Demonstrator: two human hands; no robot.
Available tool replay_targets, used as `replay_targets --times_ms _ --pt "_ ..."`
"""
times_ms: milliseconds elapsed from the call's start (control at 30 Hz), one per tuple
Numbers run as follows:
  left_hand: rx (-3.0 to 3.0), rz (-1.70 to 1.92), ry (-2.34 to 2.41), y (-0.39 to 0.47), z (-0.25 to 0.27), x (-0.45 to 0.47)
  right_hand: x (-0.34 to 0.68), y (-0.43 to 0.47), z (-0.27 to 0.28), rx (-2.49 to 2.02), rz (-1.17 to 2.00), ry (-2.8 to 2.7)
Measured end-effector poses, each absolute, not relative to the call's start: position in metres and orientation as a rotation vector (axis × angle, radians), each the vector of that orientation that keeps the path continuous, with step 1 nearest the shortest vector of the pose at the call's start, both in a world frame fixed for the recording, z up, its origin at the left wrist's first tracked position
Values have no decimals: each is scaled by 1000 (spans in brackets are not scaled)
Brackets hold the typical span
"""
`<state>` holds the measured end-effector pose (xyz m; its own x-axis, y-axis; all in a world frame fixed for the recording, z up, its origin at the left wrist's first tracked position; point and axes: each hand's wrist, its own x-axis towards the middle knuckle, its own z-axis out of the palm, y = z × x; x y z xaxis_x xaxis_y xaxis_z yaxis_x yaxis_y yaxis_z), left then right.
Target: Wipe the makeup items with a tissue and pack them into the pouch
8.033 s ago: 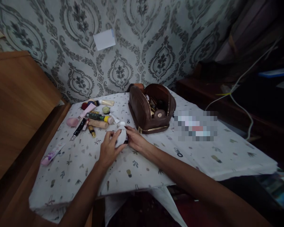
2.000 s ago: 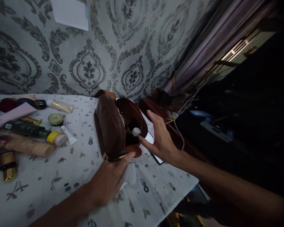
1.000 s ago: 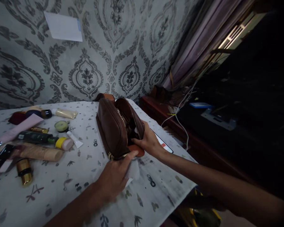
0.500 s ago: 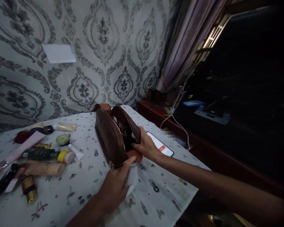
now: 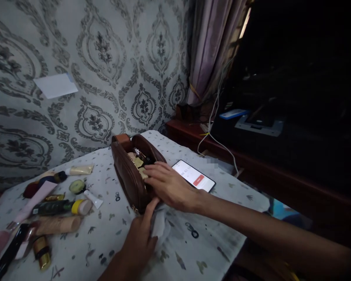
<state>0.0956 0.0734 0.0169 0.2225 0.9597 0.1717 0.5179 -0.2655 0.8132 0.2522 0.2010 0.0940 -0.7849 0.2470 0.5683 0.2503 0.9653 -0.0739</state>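
A brown toiletry bag (image 5: 127, 175) stands unzipped on the cloth-covered table, its mouth facing up. Inside it I see pale yellowish items (image 5: 138, 162) and some shiny small pieces; the rest of the contents is hidden. My right hand (image 5: 171, 185) lies across the bag's mouth with fingers stretched out, the tips reaching over the opening by the pale items. At the bag's near end, my left hand (image 5: 137, 238) keeps hold, its index finger against the corner and the other fingers partly hidden. A crumpled white piece, perhaps tissue (image 5: 158, 223), shows beside the left thumb.
A lit phone (image 5: 199, 180) lies right of the bag. Several cosmetics spread over the table's left side, including a green bottle (image 5: 51, 207), a beige tube (image 5: 58, 225) and a pink tube (image 5: 36, 201). White cables (image 5: 215, 113) hang by the dark red ledge (image 5: 179, 130).
My right hand has left the bag's right side wall and moved over its mouth. The pale items now show inside. My left hand stays at the near end; the view has shifted slightly.
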Motion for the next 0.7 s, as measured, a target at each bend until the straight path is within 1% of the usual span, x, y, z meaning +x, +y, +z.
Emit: replay_targets --times_ms 67,133,333,567,700 --pt "1866 895 1437 72 10 97 246 203 105 -236 -96 -2754" --pt "1892 898 1428 72 6 98 241 207 113 -223 -185 -2899" --pt "1961 932 1334 77 1 95 239 211 119 -323 -379 -2950" --pt "1965 972 1335 76 0 93 238 208 117 -364 -381 -2938" --pt "1956 937 1351 76 13 94 239 207 121 -356 -378 -2996"
